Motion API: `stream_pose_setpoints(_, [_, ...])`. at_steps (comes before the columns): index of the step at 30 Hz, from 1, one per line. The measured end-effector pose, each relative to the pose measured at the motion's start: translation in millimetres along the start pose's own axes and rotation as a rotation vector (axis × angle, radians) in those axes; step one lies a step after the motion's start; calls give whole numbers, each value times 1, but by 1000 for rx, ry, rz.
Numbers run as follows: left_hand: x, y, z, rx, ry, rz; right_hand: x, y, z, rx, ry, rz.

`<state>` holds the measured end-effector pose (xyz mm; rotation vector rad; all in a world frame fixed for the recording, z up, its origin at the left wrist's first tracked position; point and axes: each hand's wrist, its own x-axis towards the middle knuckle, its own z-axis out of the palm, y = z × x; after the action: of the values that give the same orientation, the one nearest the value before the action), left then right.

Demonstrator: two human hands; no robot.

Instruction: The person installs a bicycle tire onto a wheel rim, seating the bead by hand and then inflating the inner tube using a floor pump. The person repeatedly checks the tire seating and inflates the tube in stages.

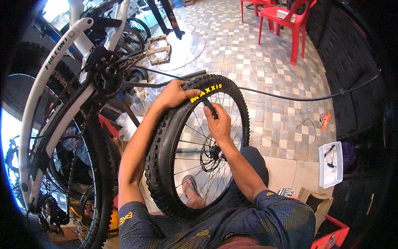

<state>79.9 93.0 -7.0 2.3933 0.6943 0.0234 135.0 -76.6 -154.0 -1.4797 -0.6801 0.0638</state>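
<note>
A knobby black bicycle tire (157,166) with yellow lettering stands on its spoked wheel between my legs. My left hand (175,95) is wrapped over the tire's upper left part, thumb lying on the sidewall by the lettering. In my right hand (219,123) is a black tire lever (210,108), held in a pinch against the inner edge of the tire near the top. Fingers hide the lever's lower part, and its tip at the rim is hard to make out. A brake disc (207,161) sits at the hub.
A white bicycle frame (43,74) with a pedal (158,50) stands close on my left. A black hose (298,98) stretches rightward behind the wheel. To the right are a white basket (330,180) with tools and an open cardboard box (321,200). Red chairs (292,31) stand farther off.
</note>
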Motion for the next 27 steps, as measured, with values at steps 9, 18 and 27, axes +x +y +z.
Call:
stream_pose_setpoints(9, [17, -9, -1, 24, 28, -77, 14, 7, 11, 45, -4, 39])
stream_pose_setpoints(18, [35, -30, 2, 4, 28, -74, 25, 11, 17, -15, -21, 53])
stream_pose_setpoints(27, [40, -25, 5, -24, 52, -125, 34, 11, 18, -11, -43, 96])
